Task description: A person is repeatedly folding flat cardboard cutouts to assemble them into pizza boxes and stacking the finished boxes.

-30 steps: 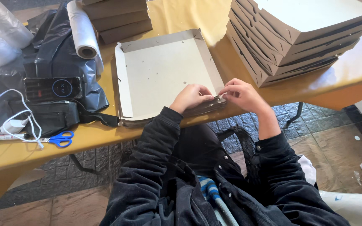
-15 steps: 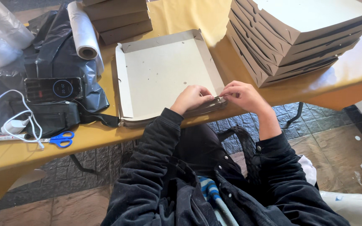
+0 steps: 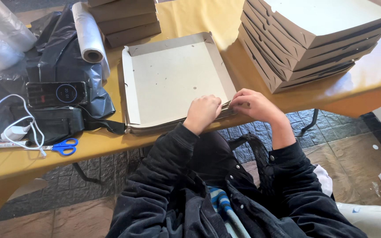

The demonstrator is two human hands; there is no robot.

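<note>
Both hands, the left hand [image 3: 203, 111] and right hand [image 3: 253, 105], pinch the near edge of the flat cardboard box [image 3: 175, 81]: light, thin, bendable, best held by its folded rim.

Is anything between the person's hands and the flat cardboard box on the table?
Nothing visible. The left hand and right hand both rest directly on the near edge of the flat cardboard box, at its near right corner.

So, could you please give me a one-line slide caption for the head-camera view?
Left hand and right hand pinch the near edge of a flat cardboard box on a yellow table.
</note>
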